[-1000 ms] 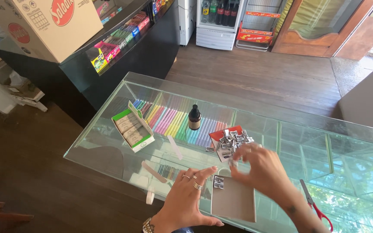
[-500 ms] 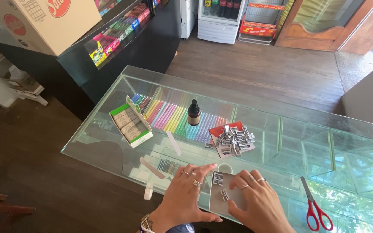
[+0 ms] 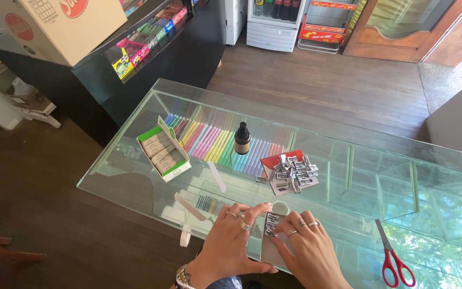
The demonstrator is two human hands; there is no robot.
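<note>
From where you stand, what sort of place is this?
Probably a small shop: a glass display counter with rows of coloured sticks inside, a drinks fridge by the wall, and shelves of bright packets.
</note>
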